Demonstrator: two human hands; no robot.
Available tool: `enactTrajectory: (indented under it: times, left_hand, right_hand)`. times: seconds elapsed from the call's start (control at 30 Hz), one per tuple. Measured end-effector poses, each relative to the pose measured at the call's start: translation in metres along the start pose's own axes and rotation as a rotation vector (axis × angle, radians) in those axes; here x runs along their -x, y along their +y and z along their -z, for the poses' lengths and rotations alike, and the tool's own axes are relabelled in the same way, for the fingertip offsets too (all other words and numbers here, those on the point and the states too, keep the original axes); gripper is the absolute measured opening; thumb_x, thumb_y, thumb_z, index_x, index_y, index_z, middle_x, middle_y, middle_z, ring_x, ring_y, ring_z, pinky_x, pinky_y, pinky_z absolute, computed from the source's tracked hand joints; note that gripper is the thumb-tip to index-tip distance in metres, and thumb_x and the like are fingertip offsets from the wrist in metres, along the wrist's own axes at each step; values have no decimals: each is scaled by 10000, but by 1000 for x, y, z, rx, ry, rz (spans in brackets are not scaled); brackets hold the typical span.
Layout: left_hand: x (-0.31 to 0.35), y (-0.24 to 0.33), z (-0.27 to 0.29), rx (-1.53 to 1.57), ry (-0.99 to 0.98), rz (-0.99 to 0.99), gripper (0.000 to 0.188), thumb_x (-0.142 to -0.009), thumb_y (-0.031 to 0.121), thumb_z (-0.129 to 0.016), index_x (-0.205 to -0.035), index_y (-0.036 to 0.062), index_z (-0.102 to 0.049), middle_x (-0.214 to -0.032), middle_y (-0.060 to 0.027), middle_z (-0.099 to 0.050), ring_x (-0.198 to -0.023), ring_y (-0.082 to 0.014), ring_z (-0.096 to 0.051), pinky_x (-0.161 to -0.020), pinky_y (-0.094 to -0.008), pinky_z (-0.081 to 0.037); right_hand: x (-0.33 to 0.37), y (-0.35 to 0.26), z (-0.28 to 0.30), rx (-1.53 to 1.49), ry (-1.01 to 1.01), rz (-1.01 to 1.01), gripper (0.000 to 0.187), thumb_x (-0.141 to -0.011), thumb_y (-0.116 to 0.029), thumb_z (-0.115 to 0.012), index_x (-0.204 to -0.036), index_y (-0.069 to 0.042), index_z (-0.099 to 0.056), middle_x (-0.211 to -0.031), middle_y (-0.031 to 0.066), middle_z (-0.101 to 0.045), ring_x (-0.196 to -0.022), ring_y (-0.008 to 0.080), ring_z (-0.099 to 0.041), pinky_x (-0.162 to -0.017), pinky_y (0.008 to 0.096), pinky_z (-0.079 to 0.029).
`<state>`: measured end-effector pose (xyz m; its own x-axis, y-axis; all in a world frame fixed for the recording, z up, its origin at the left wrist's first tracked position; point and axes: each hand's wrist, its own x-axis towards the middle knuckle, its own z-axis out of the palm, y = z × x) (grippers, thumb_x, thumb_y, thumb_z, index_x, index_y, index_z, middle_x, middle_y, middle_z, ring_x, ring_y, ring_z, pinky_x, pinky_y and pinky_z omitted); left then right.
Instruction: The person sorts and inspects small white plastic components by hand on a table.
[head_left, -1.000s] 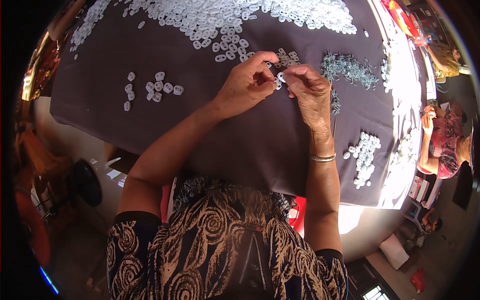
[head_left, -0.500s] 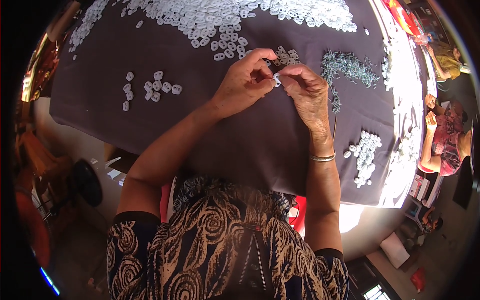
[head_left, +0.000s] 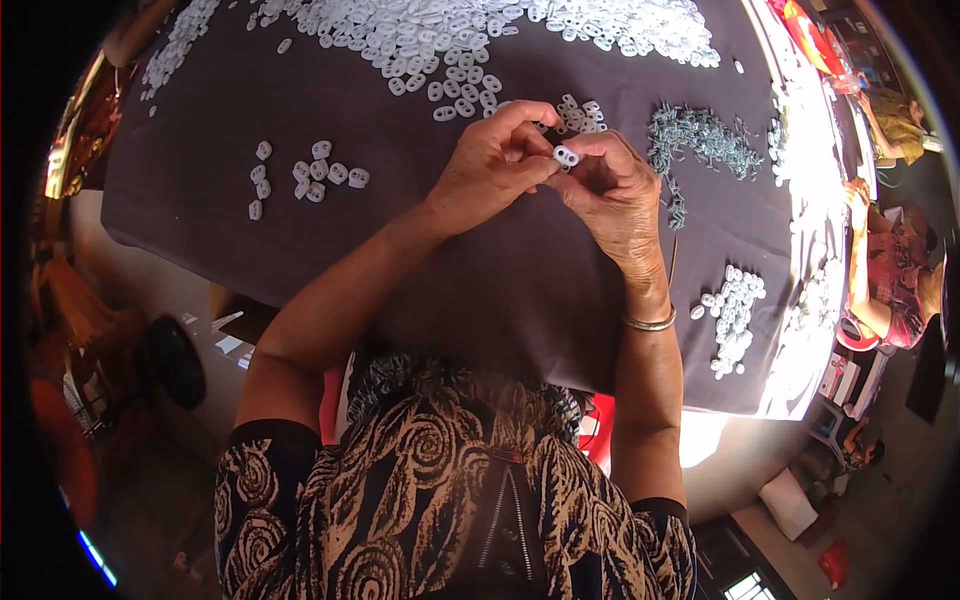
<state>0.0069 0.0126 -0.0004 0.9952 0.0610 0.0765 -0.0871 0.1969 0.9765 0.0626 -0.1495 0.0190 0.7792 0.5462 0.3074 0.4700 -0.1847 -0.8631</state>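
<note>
White heap beyond the grip, greenish bits rightward; left hand and right hand pinch a two-holed piece between fingertips.

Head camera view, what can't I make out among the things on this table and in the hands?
All in the head view:
White two-hole piece: left hand and right hand partly cover its edge.
Large white pile: cut off by the upper picture edge.
Small cluster: partly hidden by the hands.
Greenish-grey pin-like bits: too small and tangled to tell singly.
Sunlit pieces at right: washed out by glare.
</note>
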Motion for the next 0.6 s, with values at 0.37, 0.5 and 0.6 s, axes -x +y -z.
enactTrajectory:
  times: [0.37,0.5,0.6]
  left_hand:
    - [0,7,4,1,-29,30,306,-873,89,-641,-1149,15,-534,-845,-26,-635,-738,-54,-578,-591,-212,-489]
    - [-1,6,4,-15,-39,70,324,-875,89,-643,-1165,17,-518,-858,-31,-636,-761,-62,-585,-630,-214,-494]
    - [1,3,3,2,-15,57,317,-874,77,-639,-1161,19,-518,-860,-29,-633,-768,-63,-585,-653,-212,-491]
  right_hand:
    - [-1,-7,-2,89,31,106,292,-669,67,-714,-914,-73,-642,-839,-10,-617,-593,42,-548,-549,200,-460]
    - [-1,-3,-3,124,14,141,323,-666,62,-718,-942,-83,-632,-843,5,-613,-590,59,-559,-549,215,-474]
    - [1,-7,-8,182,13,147,382,-661,30,-758,-993,-87,-609,-844,20,-610,-595,89,-577,-553,241,-490]
